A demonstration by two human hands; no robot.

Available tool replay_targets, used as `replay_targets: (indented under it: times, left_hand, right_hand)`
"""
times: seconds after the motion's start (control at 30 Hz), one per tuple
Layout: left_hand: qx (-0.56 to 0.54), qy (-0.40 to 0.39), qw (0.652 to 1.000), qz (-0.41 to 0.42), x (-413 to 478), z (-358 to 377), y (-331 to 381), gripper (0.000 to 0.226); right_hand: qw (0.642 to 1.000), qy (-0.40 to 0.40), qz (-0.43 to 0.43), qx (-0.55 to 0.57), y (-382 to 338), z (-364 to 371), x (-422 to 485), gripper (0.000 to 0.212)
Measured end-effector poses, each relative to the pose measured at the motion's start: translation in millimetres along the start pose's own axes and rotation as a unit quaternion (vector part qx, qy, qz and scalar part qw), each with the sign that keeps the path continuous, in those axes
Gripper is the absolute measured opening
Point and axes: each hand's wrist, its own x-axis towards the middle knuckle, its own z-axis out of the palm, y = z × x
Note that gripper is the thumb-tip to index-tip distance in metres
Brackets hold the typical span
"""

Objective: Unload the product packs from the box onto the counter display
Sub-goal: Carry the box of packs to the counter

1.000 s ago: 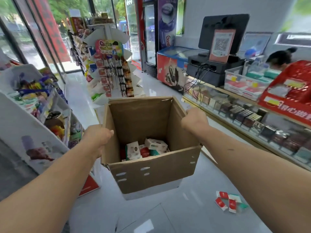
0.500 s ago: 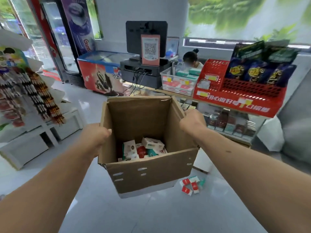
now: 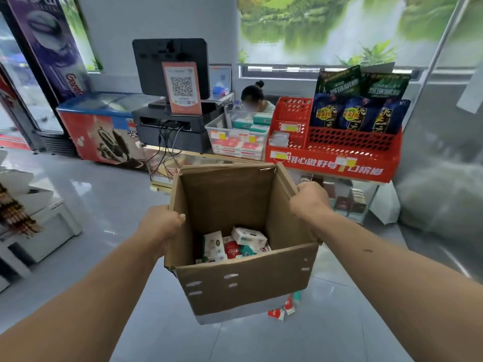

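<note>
Both my arms are bare all the way from the bottom corners of the frame up to the wrists, with skin uncovered along everything that shows. My left forearm (image 3: 86, 291) fills the lower left of the frame, broad at the edge and narrowing toward the wrist. My left grip (image 3: 162, 223), just left of centre, is bare too. Its knuckles are rounded, and a short-trimmed thumbnail (image 3: 182, 217) is visible at its right edge. My right forearm (image 3: 392, 259) fills the lower right and has one small smudge-like mark (image 3: 367, 250) on its upper side. My right grip (image 3: 311, 202), right of centre, is likewise bare across the back and knuckles.
</note>
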Motion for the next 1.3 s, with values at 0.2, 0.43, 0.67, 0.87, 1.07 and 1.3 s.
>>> replay_targets:
  times: [0.2,0.43,0.67,0.87,1.07,1.3]
  left_hand:
    - [-0.006,-0.015,1.0,-0.008,46,21,15,0.04]
    - [0.042,-0.041,0.998,0.018,111,28,20,0.041]
    - [0.048,-0.083,0.994,0.051,197,45,1,0.041]
    - [0.062,-0.117,0.987,0.087,266,60,-22,0.037]
    - [0.059,-0.136,0.986,0.078,309,78,-38,0.039]
    - [0.043,-0.159,0.985,0.047,347,120,-67,0.038]
  right_hand:
    - [0.999,-0.003,0.031,0.013,4,16,38,0.019]
    - [0.997,-0.002,0.071,-0.018,-11,48,73,0.014]
    - [0.989,0.022,0.135,-0.05,-26,110,94,0.017]
    - [0.979,0.044,0.197,-0.04,-32,168,106,0.034]
    - [0.969,0.055,0.239,-0.031,-27,213,122,0.026]
    - [0.967,0.038,0.251,-0.025,8,266,150,0.021]
